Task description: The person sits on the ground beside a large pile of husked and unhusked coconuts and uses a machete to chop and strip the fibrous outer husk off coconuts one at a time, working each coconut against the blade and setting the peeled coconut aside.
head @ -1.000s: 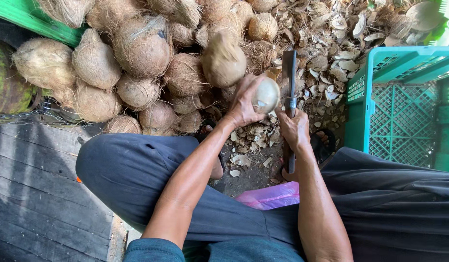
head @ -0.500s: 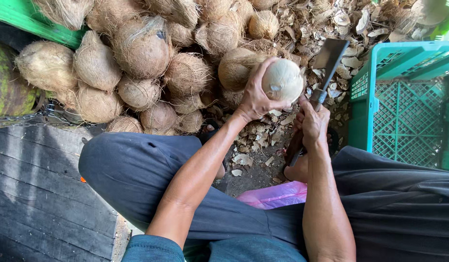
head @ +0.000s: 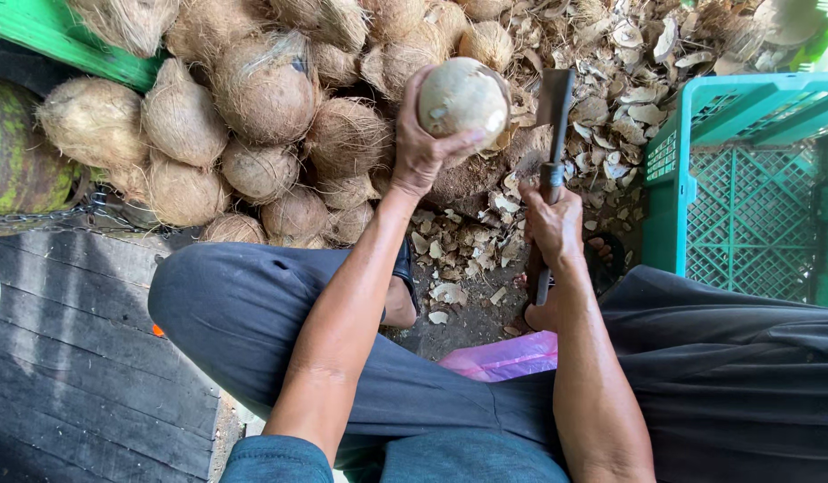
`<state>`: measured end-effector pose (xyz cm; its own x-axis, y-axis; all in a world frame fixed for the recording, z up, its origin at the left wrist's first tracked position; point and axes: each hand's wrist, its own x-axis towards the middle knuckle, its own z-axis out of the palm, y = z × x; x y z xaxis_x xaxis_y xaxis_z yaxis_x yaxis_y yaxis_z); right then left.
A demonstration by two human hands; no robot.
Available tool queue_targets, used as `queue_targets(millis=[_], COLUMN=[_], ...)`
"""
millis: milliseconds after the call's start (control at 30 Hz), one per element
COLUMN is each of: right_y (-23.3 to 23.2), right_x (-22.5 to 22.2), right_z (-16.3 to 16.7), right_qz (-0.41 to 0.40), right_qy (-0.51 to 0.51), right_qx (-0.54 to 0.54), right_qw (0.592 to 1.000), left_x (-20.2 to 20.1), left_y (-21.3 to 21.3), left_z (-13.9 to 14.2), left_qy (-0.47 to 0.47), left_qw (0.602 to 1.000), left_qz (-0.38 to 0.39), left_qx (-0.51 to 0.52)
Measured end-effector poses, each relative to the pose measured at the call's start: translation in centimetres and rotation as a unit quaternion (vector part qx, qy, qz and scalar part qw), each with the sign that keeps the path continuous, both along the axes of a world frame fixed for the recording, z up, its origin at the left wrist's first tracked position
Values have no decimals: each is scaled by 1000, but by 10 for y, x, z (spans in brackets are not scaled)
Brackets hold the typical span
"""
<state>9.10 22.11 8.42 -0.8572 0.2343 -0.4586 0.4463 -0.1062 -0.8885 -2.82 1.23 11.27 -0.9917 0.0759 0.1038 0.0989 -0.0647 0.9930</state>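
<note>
At twelve o'clock above the husk pile (head: 253, 116), left hand (head: 423, 152) cups a pale coconut (head: 463, 98) with fingers clenched round it, presenting it to the cleaver (head: 552, 134) gripped tight by right hand (head: 553, 228).

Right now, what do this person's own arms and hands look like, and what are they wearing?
Both forearms are bare from the elbow down, and the left hand and right hand wear no gloves. No watch, ring or band shows on either wrist. At the bottom edge, blue-grey fabric, apparently a short sleeve or shirt hem, sits by the left elbow. The legs are covered in dark, loose trousers.
</note>
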Motion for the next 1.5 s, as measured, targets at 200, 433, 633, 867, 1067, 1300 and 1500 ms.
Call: queue_targets(millis=[200,433,633,867,1067,1300,1500], right_y=[-23,-38,-31,-10,16,19,6], right_x=[-5,-65,-99,-35,-18,-24,-25], right_z=[-6,-5,6,26,28,14,2], right_qz=[57,56,181,222,31,46,79], right_qy=[-13,129,-11,-16,-2,31,-43], right_qx=[108,225,268,173,6,29,81], right_qw=[992,964,946,959,1000,998,993], left_x=[-7,-8,-14,-19,-19,-20,-16], left_y=[-32,-65,-68,-56,-33,-32,-62], left_z=[19,18,7,-9,-22,-21,-9], left_qy=[-44,-22,-45,-33,-38,-103,-218], left_qw=[993,989,982,984,993,992,962], left_qz=[89,122,171,145,110,-65,-147], left_qx=[60,82,72,100,12,43,78])
